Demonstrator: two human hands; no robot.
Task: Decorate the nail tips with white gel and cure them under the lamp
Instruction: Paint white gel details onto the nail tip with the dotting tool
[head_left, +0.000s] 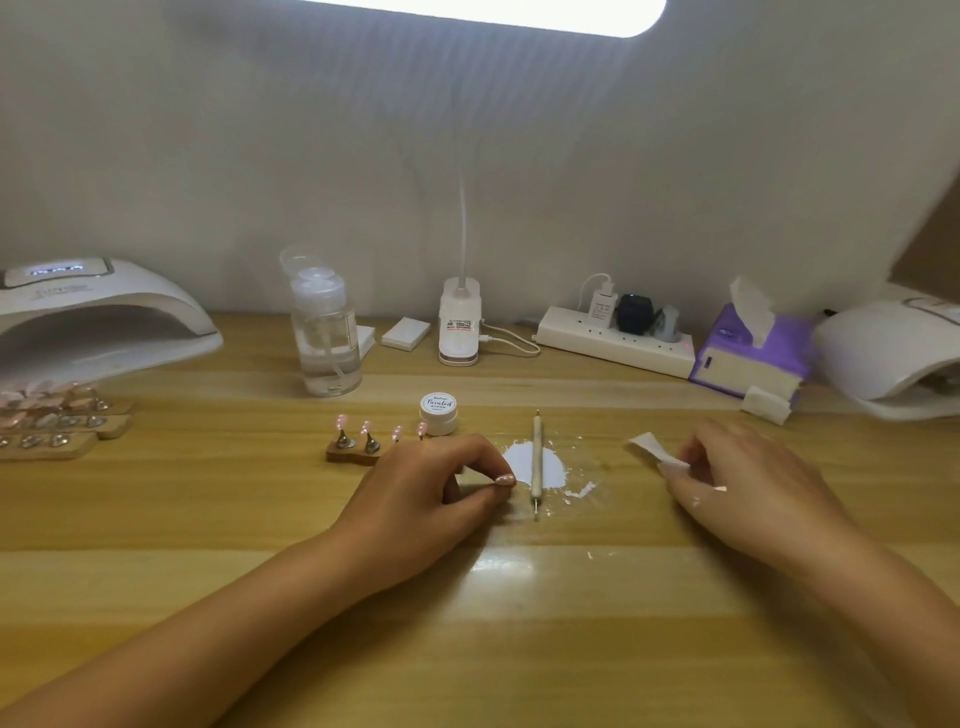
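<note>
left hand (415, 499) is pinching a small, glossy, pale-pink nail tip (505, 480) between thumb and finger, low over the tabletop (519, 649) | tip is sitting just left of the pen (536, 457) lying across the white gel patch (553, 465) | right hand (748, 483) is gripping a white wipe (655, 451)

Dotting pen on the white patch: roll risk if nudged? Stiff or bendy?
The dotting pen looks round and slim, so a sideways nudge would probably roll it. Straight shaft suggests stiff and light. It lies across the white patch; if that is wet, it may stick or smear.
</note>
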